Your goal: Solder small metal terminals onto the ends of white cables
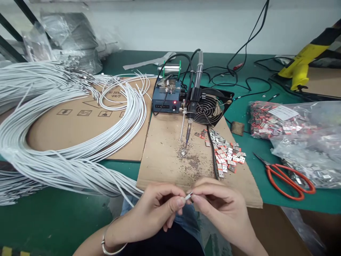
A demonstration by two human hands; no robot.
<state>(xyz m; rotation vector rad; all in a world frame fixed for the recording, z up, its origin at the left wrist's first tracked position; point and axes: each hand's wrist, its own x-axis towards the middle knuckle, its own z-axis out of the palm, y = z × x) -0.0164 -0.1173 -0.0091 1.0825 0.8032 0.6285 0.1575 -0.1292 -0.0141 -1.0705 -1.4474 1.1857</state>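
My left hand (160, 209) pinches a white cable end (188, 196) between thumb and fingers, at the front edge of the cardboard. Against the tip of that cable, my right hand (221, 206) is closed in a pinch; what it grips is too small to name. Beyond both hands, a soldering iron (197, 81) in a stand points down at a heap of solder bits (183, 153). Small metal pieces with orange parts (226, 156) lie to its right. A large bundle of white cables (71, 156) curves across the left side.
Behind the cardboard (162, 149) stand a blue solder feeder (166, 99), a solder spool (171, 69) and a black fan (210, 108). At the right lie orange-handled scissors (289, 181), plastic bags of parts (282, 119) and a yellow tool (302, 67). Black wires cross the green table (247, 142).
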